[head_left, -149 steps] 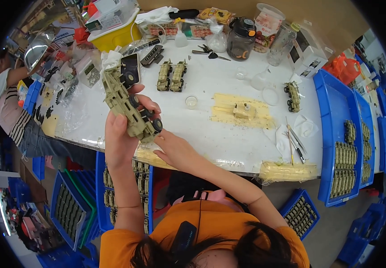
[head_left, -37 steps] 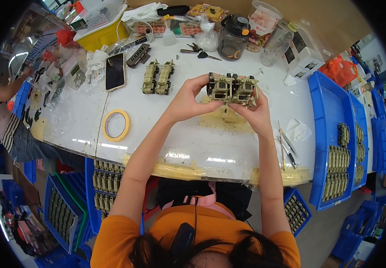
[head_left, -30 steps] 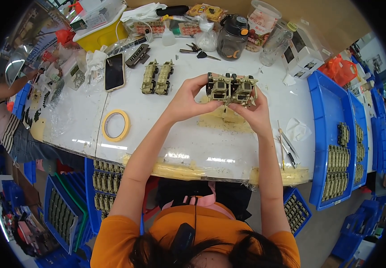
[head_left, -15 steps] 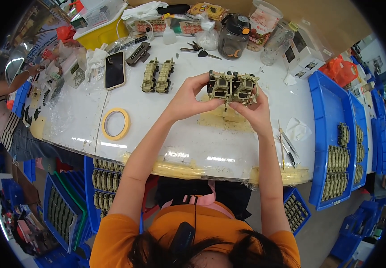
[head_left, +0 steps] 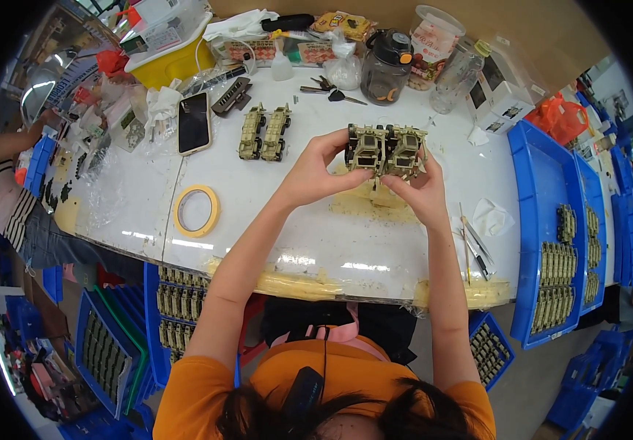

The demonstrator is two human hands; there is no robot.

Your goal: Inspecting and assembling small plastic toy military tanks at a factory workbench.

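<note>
Two sand-coloured toy military trucks are held up side by side over the table. My left hand (head_left: 315,176) grips the left toy truck (head_left: 367,149) from its side, with the thumb along the lower edge. My right hand (head_left: 426,193) is closed on the right toy truck (head_left: 404,152), its thumb beneath the cab end. The trucks touch or nearly touch; some fingers are hidden behind them. Farther left, two more toy trucks (head_left: 263,133) lie next to each other on the white table (head_left: 272,220).
A tape roll (head_left: 196,210), a phone (head_left: 194,123) and a dark ridged part (head_left: 231,96) lie left. Thin tools (head_left: 473,246) rest right, beside a blue tray (head_left: 525,220) of toy trucks. A dark bottle (head_left: 387,66) stands behind. Another person's arm (head_left: 19,141) shows far left.
Both hands keep their hold, and the two trucks have tilted slightly so their tops show more. The whole view has shifted a little; nothing else has visibly moved on the table.
</note>
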